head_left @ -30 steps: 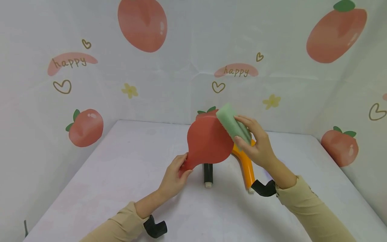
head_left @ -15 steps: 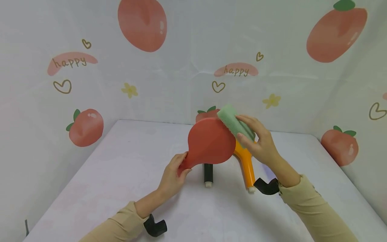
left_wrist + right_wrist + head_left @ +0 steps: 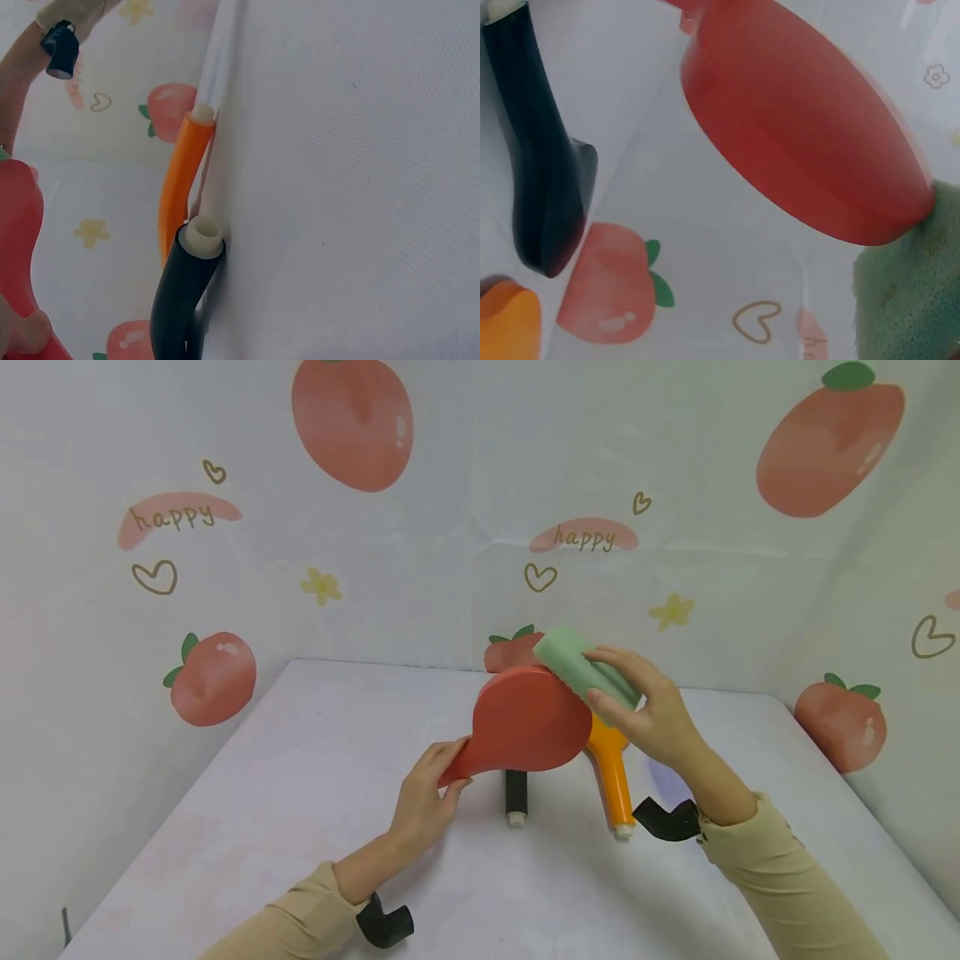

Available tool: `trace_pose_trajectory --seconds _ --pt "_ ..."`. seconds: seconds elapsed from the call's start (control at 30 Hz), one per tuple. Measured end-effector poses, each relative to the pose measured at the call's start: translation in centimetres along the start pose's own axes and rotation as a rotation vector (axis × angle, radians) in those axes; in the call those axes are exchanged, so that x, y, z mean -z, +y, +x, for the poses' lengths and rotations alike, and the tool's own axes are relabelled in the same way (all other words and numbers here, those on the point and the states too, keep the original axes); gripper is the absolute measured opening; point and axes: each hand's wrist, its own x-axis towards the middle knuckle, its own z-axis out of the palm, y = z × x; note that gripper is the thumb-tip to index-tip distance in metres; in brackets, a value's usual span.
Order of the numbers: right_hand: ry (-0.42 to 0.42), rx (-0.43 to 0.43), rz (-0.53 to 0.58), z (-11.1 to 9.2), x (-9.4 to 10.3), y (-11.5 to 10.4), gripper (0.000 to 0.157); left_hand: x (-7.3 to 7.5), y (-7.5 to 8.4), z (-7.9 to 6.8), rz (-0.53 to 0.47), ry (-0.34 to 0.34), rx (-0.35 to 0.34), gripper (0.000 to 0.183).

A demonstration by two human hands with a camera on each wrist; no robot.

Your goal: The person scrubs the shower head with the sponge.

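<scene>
Above the table, my left hand (image 3: 423, 802) grips the handle of a red shower head (image 3: 532, 718), its round, smooth side facing the head camera. Fingers and thumb of my right hand (image 3: 652, 710) pinch a light green sponge (image 3: 573, 664) at the upper right of the round head. In the right wrist view the sponge (image 3: 907, 292) meets the rim of the red shower head (image 3: 802, 127). Part of the red handle is hidden in the left hand.
Behind the red one, a black shower head (image 3: 516, 793) and an orange shower head (image 3: 615, 781) stand on the white table (image 3: 337, 727), handles toward me with pale hollow ends. A printed white backdrop (image 3: 450, 568) rises behind the table.
The red shower head has shifted slightly right and down and tilted flatter. The sponge and right hand have moved a little right and down along its rim.
</scene>
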Motion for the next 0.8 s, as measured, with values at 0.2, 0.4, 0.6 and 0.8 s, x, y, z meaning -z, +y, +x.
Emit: trace_pose_trajectory --seconds 0.2,0.4,0.6,0.8 --pt "0.013 -0.025 0.008 -0.1 -0.4 0.3 0.041 0.1 0.0 0.1 0.080 0.024 -0.030 0.056" --pt "-0.021 0.029 -0.029 -0.2 -1.0 -0.4 0.044 0.0 0.2 0.0 0.184 0.043 -0.076 0.053" --pt "0.019 -0.030 -0.093 0.0 -0.8 -0.4 0.039 0.1 0.2 0.1 0.222 0.054 -0.082 0.052" --pt "0.022 -0.099 -0.095 0.0 -1.1 -0.3 0.038 0.3 0.1 0.3 0.266 0.061 -0.104 0.051"
